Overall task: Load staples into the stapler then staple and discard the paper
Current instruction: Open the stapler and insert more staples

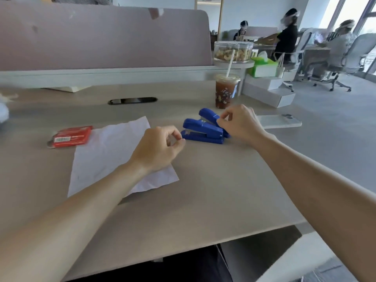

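Observation:
A blue stapler lies on the desk, its top cover tilted up and back, with grey metal showing beneath it. My right hand pinches the raised cover from the right. My left hand hovers just left of the stapler's front end, thumb and forefinger tips pressed together; I see nothing between them. A creased white paper lies flat under my left wrist. A red staple box rests at the paper's far left corner.
A white phone lies right of the stapler. Behind it stands an iced drink cup with a straw, then a snack jar, a green tissue box and white boxes. A divider panel closes the back. People sit at far desks.

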A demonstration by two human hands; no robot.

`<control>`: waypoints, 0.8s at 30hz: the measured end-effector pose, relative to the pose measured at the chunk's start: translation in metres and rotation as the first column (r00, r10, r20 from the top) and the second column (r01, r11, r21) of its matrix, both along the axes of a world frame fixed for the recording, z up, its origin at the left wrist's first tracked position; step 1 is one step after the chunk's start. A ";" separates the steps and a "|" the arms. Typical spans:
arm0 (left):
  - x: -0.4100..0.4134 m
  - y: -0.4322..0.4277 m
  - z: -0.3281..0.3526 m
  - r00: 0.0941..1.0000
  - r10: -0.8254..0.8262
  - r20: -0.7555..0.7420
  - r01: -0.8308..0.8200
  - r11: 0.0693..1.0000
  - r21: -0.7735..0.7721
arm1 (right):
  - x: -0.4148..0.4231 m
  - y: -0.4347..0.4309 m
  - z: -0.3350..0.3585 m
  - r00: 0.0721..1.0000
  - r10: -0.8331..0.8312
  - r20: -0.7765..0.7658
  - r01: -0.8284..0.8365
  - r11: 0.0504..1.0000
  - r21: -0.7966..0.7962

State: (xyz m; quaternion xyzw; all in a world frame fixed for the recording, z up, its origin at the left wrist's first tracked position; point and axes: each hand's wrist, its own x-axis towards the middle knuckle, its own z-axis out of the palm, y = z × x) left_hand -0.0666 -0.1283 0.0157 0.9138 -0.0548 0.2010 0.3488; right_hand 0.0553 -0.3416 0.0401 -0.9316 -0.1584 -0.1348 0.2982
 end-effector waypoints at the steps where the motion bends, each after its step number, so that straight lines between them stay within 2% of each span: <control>1: 0.000 0.003 -0.001 1.000 0.007 0.000 -0.007 1.000 -0.001 | 0.006 0.005 -0.001 1.000 0.009 -0.002 -0.009 1.000 -0.010; 6: 0.002 0.014 -0.008 0.999 0.035 -0.003 -0.035 0.999 0.003 | 0.029 0.021 -0.004 1.000 0.000 0.001 0.000 0.990 -0.142; 13: 0.003 0.026 -0.012 0.999 0.053 -0.013 -0.053 0.999 -0.008 | 0.050 0.024 -0.013 0.995 -0.047 -0.085 0.030 0.980 -0.195; 20: -0.003 0.031 -0.005 0.999 0.053 0.003 -0.053 0.998 -0.017 | 0.044 0.021 -0.009 0.995 -0.089 0.054 0.093 0.993 -0.079; 24: -0.008 0.040 0.003 0.996 0.080 0.029 -0.080 0.997 -0.021 | 0.035 0.025 0.017 0.986 -0.040 0.160 0.040 0.999 -0.002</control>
